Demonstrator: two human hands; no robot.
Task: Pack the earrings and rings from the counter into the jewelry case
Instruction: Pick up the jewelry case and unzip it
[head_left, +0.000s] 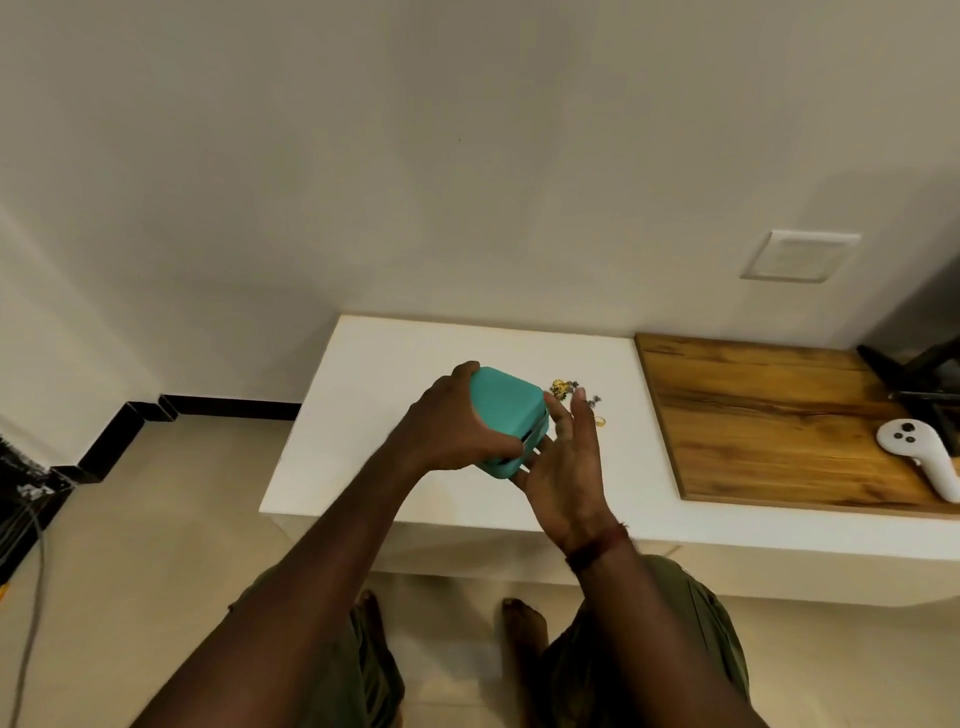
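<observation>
Teal case (506, 410) aloft; jewelry (563, 388) on counter (415, 353)

- The jewelry case (506, 415) is partly covered by the left hand (447, 421), and its underside is hidden against the right hand (563, 462)
- The earrings and rings (563, 388) on the counter (395, 364) are too small and blurred to count or sort, and the right hand's fingers (581, 410) cover some of them
- The white controller (922, 454) runs off the right edge
- The dark stand (914, 374) is cut off at the right edge
- The cables (26, 519) on the floor run off the left edge
</observation>
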